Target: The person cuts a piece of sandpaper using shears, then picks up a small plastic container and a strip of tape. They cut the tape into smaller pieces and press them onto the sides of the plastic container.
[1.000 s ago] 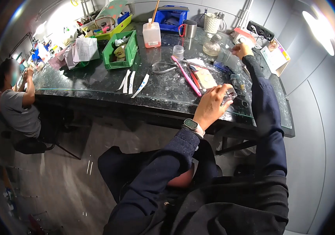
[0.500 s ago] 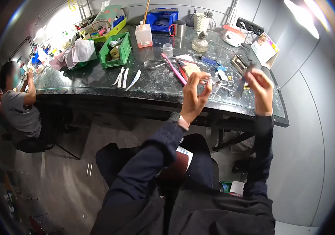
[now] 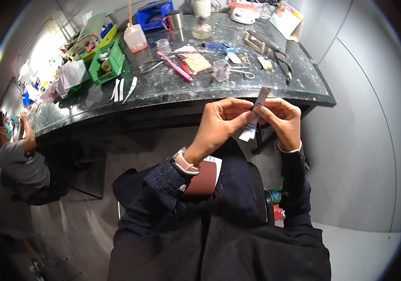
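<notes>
In front of the bench edge, my right hand (image 3: 284,122) pinches a narrow folded strip of sandpaper (image 3: 262,96), whitish grey with blue print. My left hand (image 3: 224,119) is close beside it, thumb and fingers pinched together against the strip; anything small between them is hidden. A brown sandpaper sheet (image 3: 201,180) with a white, blue-printed back rests on my lap. Similar white strips (image 3: 121,90) lie near the bench's front edge. Beyond my hands are a small clear box (image 3: 221,70), scissors (image 3: 243,71) and a pink-handled tool (image 3: 176,66).
On the dark bench (image 3: 299,82) are pliers (image 3: 283,65), a spirit lamp (image 3: 202,31), a metal mug (image 3: 175,19), a bottle of pink liquid (image 3: 135,38) and a green bin (image 3: 107,63). Another person (image 3: 24,157) sits working at the left.
My hands have come together, the right moving left and down with the strip to meet the left. The view has shifted, so the bench sits higher in it.
</notes>
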Demonstrator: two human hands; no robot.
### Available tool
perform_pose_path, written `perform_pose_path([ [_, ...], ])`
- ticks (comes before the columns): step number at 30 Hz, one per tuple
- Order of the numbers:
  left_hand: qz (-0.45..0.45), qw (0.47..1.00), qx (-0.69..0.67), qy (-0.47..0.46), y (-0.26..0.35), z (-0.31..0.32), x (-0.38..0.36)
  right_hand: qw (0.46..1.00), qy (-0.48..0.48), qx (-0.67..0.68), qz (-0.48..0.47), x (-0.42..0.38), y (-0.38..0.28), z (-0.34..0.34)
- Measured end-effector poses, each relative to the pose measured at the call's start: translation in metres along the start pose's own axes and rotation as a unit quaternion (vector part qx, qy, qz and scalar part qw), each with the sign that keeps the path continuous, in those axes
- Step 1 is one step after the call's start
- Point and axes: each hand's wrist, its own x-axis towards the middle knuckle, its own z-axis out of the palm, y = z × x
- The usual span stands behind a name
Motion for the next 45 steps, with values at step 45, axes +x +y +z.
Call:
perform_pose_path([
  [45, -0.047, 0.996, 0.071, 0.003, 0.007, 0.038, -0.036, 0.871, -0.016, -0.407, -0.274, -0.057, -0.046, 0.002],
])
